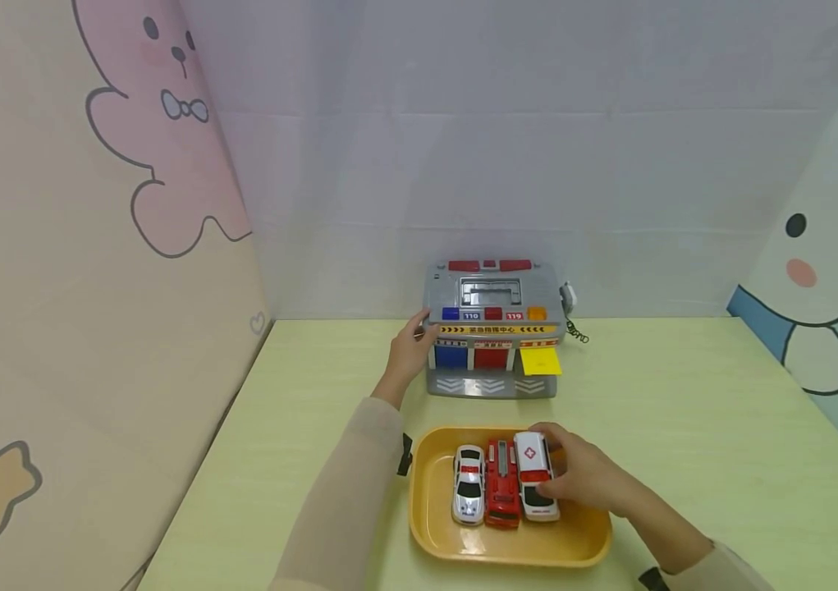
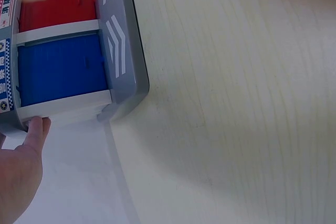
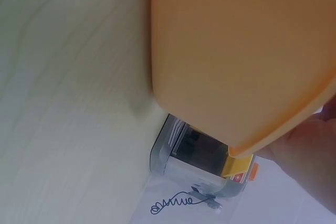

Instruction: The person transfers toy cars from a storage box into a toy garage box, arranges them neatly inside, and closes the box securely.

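Observation:
A grey toy emergency station (image 1: 491, 287) stands at the back of the table. Its blue door (image 2: 62, 69) and red door (image 2: 58, 4) are closed, while the yellow door (image 1: 540, 361) is raised. My left hand (image 1: 409, 353) touches the station's left side. Nearer to me, a yellow tray (image 1: 429, 538) holds a toy police car (image 1: 469, 486), a red toy fire truck (image 1: 502, 492) and a white toy ambulance (image 1: 529, 453) side by side. My right hand (image 1: 588, 469) grips the ambulance, thumb on its near part. In the right wrist view the tray wall hides the ambulance.
At the station's right side hangs a small white handset (image 1: 570, 297) on a coiled black cord (image 1: 577, 332). A pale curtain (image 1: 522, 164) backs the light green table (image 1: 684, 427). Printed panels with cartoon animals stand at left and right.

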A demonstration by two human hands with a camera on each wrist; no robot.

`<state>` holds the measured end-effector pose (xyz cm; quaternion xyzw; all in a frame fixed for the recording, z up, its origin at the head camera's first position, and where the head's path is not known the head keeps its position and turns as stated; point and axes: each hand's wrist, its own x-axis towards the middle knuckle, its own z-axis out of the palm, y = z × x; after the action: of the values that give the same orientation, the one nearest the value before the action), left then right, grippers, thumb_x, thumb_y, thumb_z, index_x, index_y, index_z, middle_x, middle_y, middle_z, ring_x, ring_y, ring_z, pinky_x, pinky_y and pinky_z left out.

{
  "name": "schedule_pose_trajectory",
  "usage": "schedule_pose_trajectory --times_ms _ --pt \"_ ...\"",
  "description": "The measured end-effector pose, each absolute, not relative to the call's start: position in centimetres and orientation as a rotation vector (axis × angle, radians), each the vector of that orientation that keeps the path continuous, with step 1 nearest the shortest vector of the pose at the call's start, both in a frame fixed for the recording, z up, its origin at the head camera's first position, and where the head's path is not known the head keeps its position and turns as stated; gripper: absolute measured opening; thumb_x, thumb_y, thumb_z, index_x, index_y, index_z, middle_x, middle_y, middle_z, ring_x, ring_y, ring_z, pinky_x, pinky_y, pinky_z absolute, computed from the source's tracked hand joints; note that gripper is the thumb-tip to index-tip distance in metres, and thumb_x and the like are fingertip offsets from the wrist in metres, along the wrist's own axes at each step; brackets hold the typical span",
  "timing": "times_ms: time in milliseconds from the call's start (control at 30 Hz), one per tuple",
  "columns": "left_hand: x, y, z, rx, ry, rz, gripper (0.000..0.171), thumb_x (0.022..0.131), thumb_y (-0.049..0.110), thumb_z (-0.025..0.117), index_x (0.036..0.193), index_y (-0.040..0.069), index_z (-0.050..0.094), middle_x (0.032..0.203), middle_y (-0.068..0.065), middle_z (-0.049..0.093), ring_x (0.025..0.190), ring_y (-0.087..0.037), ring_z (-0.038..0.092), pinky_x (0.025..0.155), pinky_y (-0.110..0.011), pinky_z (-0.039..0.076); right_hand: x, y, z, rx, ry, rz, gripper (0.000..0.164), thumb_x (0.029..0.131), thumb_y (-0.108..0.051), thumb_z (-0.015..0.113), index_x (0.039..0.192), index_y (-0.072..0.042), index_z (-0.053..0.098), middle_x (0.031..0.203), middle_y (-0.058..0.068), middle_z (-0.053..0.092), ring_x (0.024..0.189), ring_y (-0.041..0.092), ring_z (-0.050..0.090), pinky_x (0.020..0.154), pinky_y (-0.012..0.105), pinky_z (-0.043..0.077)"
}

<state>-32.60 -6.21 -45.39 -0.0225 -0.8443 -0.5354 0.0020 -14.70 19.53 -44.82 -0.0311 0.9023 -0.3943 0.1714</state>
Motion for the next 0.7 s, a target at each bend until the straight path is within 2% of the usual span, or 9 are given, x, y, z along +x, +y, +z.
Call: schedule_pose_trajectory --times_ms 200,500,700 --pt "-32.5 -6.2 -45.3 -0.065 -2.652 -1.688 0.053 0.101 0.039 0.053 0.15 0.022 0.041 0.14 -0.018 0.049 0.127 -0.032 0.049 0.1 -0.045 0.045 -14.5 20.0 -44.7 -0.099 2.548 -1.162 0.082 0.07 -0.016 0.089 0.14 -0.01 0.046 0.118 0.011 0.055 0.098 0.026 0.054 0.083 0.05 0.053" --pt "-32.3 -6.2 -45.3 -0.086 -2.668 -1.66 0.053 0.102 0.04 0.051 0.15 0.021 0.04 0.14 -0.019 0.05 0.127 -0.033 0.049 0.099 -0.046 0.045 -14.4 21.1 -43.6 -0.062 2.453 -1.284 0.084 0.073 -0.015 0.086 0.145 -0.014 0.041 0.123 0.016 0.053 0.085 0.022 0.055 0.072 0.037 0.055" --pt "-32.3 -6.3 -45.2 -0.101 -2.659 -1.665 0.053 0.102 0.039 0.051 0.15 0.02 0.041 0.14 -0.02 0.049 0.127 -0.033 0.049 0.1 -0.046 0.045 -14.6 22.0 -42.8 -0.089 2.385 -1.358 0.085 0.077 -0.017 0.084 0.148 -0.011 0.037 0.129 0.021 0.048 0.091 0.025 0.06 0.08 0.043 0.056"
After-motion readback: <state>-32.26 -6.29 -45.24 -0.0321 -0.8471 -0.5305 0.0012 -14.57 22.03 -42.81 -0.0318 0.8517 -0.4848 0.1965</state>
